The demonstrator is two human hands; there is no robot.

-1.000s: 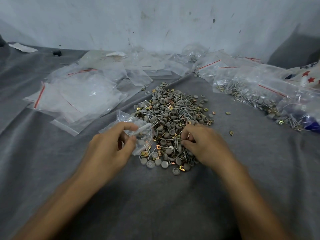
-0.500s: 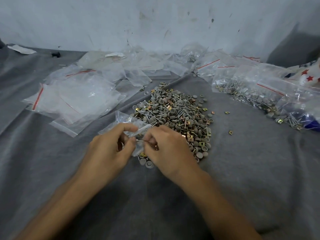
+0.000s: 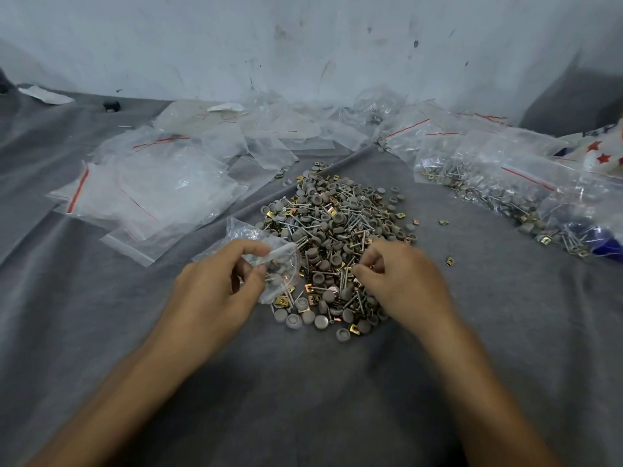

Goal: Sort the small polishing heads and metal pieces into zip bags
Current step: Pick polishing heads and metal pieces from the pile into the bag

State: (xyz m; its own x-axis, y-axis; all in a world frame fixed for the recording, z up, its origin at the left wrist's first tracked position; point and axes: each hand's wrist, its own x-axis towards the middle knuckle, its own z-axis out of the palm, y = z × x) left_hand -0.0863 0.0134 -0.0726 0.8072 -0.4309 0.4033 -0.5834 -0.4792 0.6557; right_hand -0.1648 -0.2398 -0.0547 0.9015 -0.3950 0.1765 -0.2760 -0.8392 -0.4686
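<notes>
Facing right toward the pile (image 3: 337, 227), the zip bag (image 3: 249, 235) sits pinched in the left hand (image 3: 215, 284); the right hand (image 3: 404, 284) curls onto the pile beside it, catch unclear.

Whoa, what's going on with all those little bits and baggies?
A person is sorting small parts into bags. The left hand holds a small clear bag with a few pieces already inside. The right hand is in the pile of grey polishing heads, pins and gold metal pieces on the grey cloth, fingers curled to pick; whether it has one is unclear. To the left lie empty bags, to the right filled bags.
</notes>
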